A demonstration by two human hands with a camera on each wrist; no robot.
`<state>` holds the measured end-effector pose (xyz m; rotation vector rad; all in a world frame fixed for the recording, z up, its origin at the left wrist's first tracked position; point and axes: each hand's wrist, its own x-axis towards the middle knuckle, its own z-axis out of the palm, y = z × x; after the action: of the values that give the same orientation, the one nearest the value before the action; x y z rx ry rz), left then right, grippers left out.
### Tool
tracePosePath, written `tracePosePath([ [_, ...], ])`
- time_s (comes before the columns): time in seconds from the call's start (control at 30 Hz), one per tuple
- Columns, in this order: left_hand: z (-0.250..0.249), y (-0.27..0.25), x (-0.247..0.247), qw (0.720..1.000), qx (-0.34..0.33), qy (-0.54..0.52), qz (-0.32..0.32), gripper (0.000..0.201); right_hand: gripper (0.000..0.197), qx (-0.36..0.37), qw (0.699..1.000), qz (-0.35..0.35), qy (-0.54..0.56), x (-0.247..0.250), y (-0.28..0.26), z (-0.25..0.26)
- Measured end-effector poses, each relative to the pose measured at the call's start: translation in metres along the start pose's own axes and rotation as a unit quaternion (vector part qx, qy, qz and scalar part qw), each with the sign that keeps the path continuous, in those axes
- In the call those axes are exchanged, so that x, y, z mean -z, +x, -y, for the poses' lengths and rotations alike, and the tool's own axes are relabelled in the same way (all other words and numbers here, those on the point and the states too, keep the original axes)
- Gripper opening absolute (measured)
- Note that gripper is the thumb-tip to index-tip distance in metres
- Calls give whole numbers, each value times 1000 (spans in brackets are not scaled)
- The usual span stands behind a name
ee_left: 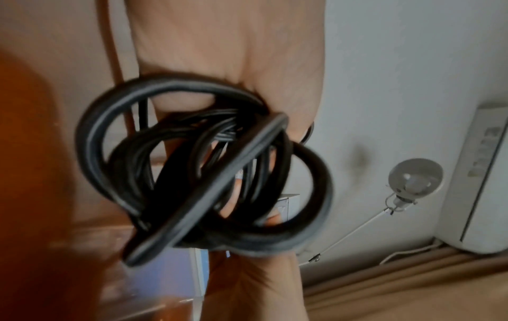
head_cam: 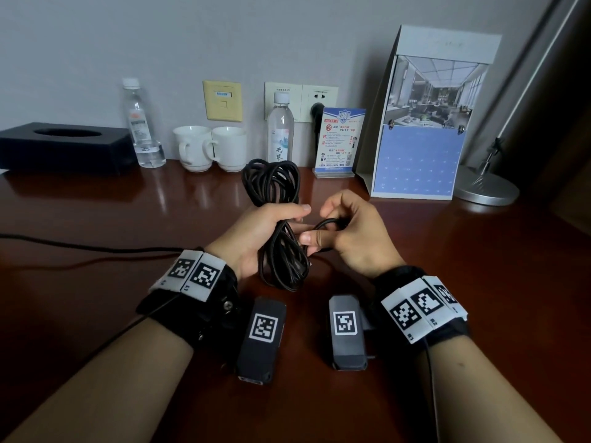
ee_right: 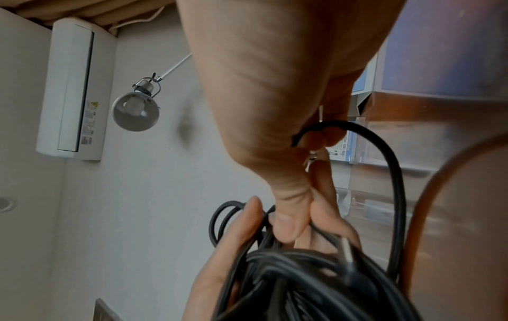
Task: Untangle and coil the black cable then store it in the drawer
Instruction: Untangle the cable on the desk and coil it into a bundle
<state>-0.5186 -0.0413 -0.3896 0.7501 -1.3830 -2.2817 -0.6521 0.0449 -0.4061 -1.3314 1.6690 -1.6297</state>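
Note:
A black cable (head_cam: 275,199) is gathered into a long bundle of several loops, held upright above the dark wooden desk (head_cam: 128,212). My left hand (head_cam: 271,225) grips the bundle round its middle; loops stick out above and below the fist. In the left wrist view the cable (ee_left: 198,173) fills the picture in front of the palm. My right hand (head_cam: 339,228) pinches a free strand (head_cam: 323,222) that arcs out from the bundle's right side. The right wrist view shows that cable strand (ee_right: 384,156) curving down to the bundle. No drawer is in view.
Along the wall stand a black tissue box (head_cam: 64,145), two water bottles (head_cam: 140,123), two white cups (head_cam: 211,148), a sign card (head_cam: 339,142), a desk calendar (head_cam: 425,123) and a lamp base (head_cam: 486,187). Another thin cable (head_cam: 80,247) lies at the left.

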Motion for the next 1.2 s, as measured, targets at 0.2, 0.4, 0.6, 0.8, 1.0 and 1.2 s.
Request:
tracePosePath([
  [0.2, 1, -1, -6, 983, -105, 137, -62, 13, 43, -39, 999, -18, 3, -3, -2, -2],
  [0.4, -5, -4, -6, 978, -125, 152, -67, 10, 35, -26, 990, -118, 71, 3, 2, -1],
  [0.6, -17, -7, 17, 974, -151, 27, -165, 8, 24, -99, 887, -411, 184, 37, 7, 9],
  [0.8, -10, 7, 31, 985, -90, -63, -134, 14, 27, -71, 896, -395, 191, 42, 10, 0],
  [1.0, -8, 7, 18, 989, -74, -103, -69, 40, 33, -29, 964, -225, 140, 13, 7, 1],
  [1.2, -2, 0, 7, 996, -79, -24, -18, 46, 26, -20, 975, -175, 135, 11, 3, 3],
])
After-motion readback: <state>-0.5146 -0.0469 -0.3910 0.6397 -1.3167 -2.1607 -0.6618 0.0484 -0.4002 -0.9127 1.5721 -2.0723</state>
